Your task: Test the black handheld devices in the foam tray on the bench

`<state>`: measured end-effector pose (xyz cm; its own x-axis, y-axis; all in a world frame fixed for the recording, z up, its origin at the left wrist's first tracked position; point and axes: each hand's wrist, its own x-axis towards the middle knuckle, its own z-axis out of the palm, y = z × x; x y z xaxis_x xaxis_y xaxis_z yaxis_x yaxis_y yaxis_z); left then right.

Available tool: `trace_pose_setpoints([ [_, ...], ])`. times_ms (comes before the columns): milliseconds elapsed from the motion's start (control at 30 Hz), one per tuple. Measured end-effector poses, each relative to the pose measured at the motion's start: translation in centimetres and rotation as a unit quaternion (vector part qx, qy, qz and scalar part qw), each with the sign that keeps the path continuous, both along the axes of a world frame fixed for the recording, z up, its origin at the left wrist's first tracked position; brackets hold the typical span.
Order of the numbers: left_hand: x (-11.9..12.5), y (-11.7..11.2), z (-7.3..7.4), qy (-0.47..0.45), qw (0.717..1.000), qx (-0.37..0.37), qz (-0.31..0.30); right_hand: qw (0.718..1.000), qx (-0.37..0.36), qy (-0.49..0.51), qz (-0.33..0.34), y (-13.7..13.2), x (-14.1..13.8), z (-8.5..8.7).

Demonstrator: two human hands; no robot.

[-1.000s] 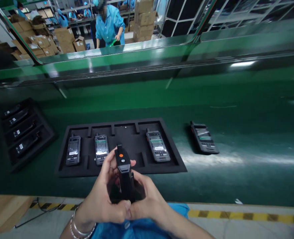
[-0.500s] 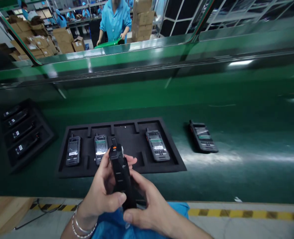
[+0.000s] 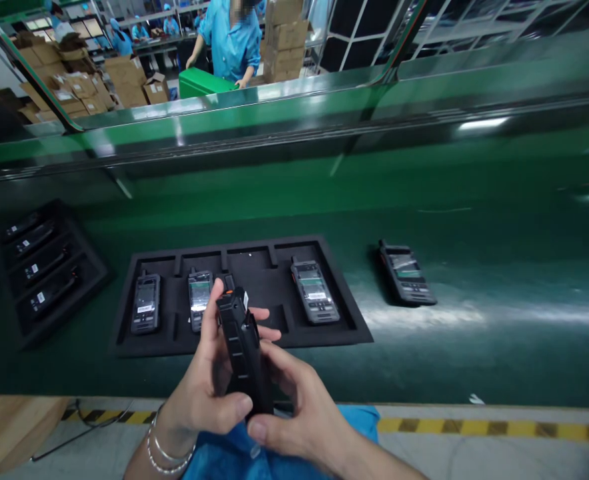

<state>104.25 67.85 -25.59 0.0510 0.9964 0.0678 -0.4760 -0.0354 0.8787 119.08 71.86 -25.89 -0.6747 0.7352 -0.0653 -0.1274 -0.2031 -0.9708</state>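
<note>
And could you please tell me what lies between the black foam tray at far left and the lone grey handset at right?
In the head view, another black foam tray, holding three grey handsets, lies between them.

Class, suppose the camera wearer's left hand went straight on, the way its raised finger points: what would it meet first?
Probably the dark tray, just right of a phone lying in it. Depth is unclear, so the left hand might pass above both.
</note>
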Motion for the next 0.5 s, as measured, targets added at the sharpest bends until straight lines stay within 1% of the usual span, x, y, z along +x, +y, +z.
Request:
trace_pose_setpoints([
  [133, 0.5, 0.3, -0.4, -0.002, 1.0, 0.005, 0.028, 0.999, 0.017, -0.007, -0.026, -0.3, -0.3, -0.6],
  [233, 0.8, 0.6, -0.9, -0.002, 0.999, 0.0, 0.038, 0.999, 0.013, -0.011, -0.04, -0.1, -0.2, -1.1],
  [267, 0.7, 0.8, -1.0, 0.001, 1.0, -0.004, 0.03, 0.999, 0.026, -0.015, -0.03, 0.3, 0.2, -1.1],
  [300, 0.6, 1.1, -1.0, 0.008, 1.0, -0.011, 0.021, 0.998, 0.056, -0.031, -0.011, 0.9, 0.8, -1.1],
  [333, 0.4, 1.5, -1.1, 0.021, 0.999, -0.018, 0.016, 0.992, 0.106, -0.066, 0.01, 1.6, 1.7, -1.1],
  [367, 0.2, 2.0, -1.2, 0.041, 0.999, -0.028, 0.018, 0.975, 0.177, -0.13, 0.015, 2.5, 2.6, -1.1],
  [400, 0.0, 2.7, -1.3, 0.07, 0.996, -0.042, 0.027, 0.944, 0.25, -0.215, 0.002, 3.4, 3.7, -1.2],
  [433, -0.2, 3.4, -1.5, 0.112, 0.991, -0.059, 0.043, 0.897, 0.314, -0.308, -0.038, 4.4, 4.7, -1.4],
  [467, -0.3, 4.2, -1.8, 0.163, 0.982, -0.075, 0.064, 0.842, 0.354, -0.395, -0.101, 5.3, 5.5, -1.8],
  [500, -0.3, 5.1, -2.3, 0.213, 0.969, -0.092, 0.087, 0.792, 0.37, -0.458, -0.161, 6.1, 6.1, -2.3],
])
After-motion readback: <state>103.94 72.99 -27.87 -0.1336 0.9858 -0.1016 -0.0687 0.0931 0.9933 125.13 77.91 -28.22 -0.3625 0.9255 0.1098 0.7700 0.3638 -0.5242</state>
